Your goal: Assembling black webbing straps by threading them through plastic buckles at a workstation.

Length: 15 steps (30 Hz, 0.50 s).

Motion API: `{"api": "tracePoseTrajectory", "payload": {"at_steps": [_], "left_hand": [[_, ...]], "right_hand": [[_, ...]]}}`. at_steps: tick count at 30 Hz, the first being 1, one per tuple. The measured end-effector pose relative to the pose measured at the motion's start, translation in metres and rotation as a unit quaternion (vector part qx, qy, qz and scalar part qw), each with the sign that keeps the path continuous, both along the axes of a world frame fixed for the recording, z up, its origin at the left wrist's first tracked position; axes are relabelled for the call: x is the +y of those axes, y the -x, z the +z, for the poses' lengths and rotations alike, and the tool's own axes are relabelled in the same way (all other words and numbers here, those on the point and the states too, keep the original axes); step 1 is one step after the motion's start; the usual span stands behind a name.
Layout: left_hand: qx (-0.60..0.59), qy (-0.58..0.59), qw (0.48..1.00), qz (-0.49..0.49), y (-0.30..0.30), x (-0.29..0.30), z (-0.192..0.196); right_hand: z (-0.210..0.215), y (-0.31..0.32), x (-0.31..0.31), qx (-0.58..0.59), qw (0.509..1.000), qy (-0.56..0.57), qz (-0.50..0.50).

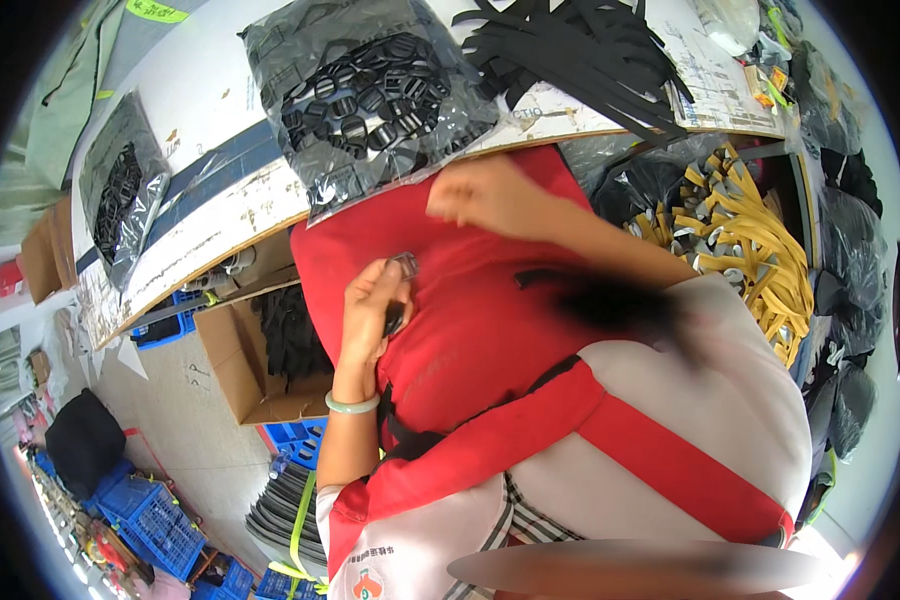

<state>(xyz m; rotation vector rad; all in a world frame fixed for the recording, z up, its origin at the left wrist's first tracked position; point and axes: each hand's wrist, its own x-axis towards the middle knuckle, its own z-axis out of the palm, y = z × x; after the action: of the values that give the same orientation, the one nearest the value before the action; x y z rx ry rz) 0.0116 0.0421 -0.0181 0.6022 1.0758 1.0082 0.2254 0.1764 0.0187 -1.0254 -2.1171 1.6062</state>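
Workbench: a white-topped table (220, 215) runs diag. across the upper frame, from approx. 9 o'clock up to 1 o'clock, w/ a clear bag of black plastic buckles (370, 95) at 12 o'clock and a loose pile of black webbing strips (580, 45) at 1 o'clock. A second, smaller bag of buckles (120, 195) lies at 10 o'clock. Below the table edge: an open cardboard box (260, 360) w/ dark webbing inside at 8 o'clock, blue crates (155, 520) on the floor at 7 o'clock, yellow straps (745, 235) bundled at 3 o'clock. Left hand (370, 315) is at frame centre, over the red apron, fingers curled round a small grey-black buckle (403, 268) that shows above the fingertips; a green bangle sits on that wrist. Right hand (475, 195) is motion-blurred, up at approx. 1 o'clock from the left hand, near the table edge just below the large bag; whether it grips anything cannot be told. Hands are apart. The buckle lies nearer the left hand, which holds it; the right hand is up and to the right. Buckle long axis: not readable, too small.
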Motion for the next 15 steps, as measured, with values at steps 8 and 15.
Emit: {"api": "tracePoseTrajectory", "payload": {"at_steps": [8, 15], "left_hand": [[-0.321, 0.129, 0.935, 0.078, 0.006, 0.018, -0.004], [-0.272, 0.103, 0.956, 0.027, 0.003, 0.019, -0.010]], "right_hand": [[-0.026, -0.092, 0.134, -0.225, 0.793, -0.510, -0.246], [-0.039, -0.104, 0.130, -0.110, 0.896, -0.337, -0.266]]}}
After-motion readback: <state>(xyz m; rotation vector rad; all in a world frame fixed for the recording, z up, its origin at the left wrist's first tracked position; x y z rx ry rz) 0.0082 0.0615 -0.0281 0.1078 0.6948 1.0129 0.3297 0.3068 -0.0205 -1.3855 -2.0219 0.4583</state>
